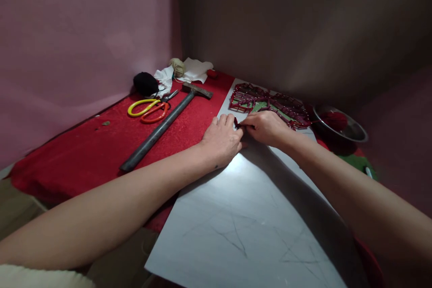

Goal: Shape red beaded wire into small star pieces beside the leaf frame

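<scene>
My left hand [222,139] lies on the white board [216,229], its fingers stretched forward and slightly apart beside a small dark red piece of yarn work [236,123]. From the other side my right hand [266,128] reaches in with thumb and forefinger pinched together at that dark red yarn; the fingertips hide the exact grip. Just beyond the hands, a string design [270,103] of dark red yarn is wound around several nails, with green and purple areas inside it. Pencil lines [232,234] mark the near part of the board.
Left of the board, a hammer [162,130] and yellow-and-orange-handled scissors [148,110] lie on the red cloth [84,157]. Behind them are a black yarn ball [146,83], a cream yarn ball [177,67] and white paper [195,69]. A metal bowl [357,132] holds red yarn [334,120] at right.
</scene>
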`<state>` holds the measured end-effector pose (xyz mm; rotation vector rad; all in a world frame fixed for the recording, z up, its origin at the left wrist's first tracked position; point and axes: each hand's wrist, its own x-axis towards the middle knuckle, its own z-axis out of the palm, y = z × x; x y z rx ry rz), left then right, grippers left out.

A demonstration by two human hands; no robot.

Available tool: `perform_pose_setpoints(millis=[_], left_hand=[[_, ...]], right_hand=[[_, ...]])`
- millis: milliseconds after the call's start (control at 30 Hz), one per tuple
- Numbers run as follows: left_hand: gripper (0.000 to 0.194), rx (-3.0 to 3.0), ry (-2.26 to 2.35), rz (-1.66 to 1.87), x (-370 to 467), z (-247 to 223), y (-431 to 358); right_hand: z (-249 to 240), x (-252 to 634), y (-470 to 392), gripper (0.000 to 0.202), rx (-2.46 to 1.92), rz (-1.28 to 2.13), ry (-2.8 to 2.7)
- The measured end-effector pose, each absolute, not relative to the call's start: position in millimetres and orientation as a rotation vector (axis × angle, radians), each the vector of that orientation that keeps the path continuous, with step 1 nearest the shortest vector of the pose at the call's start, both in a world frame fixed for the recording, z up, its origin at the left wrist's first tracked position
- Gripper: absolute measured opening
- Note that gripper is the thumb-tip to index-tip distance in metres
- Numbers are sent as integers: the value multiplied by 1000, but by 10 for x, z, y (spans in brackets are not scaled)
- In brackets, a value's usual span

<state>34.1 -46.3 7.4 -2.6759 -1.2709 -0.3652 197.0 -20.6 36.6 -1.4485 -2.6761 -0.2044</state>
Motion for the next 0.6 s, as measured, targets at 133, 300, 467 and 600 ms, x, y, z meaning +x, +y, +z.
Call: perform_pose_setpoints(millis=[133, 300, 467, 600], left_hand=[[36, -2686, -1217, -391, 351, 41, -446], [33, -2748, -1131, -465, 307, 79, -419], [25, -2753, -1195, -785, 186, 145, -264], [27, -2755, -1341, -813, 140, 90, -105]], right_hand=[[482, 1911, -210, 26, -1455, -330, -2897], [548, 1886, -189, 24, -1445, -323, -2973], [531, 1993, -135, 26, -1482, -159, -2898], [543, 2059, -11, 35, -1478, -39, -2876]])
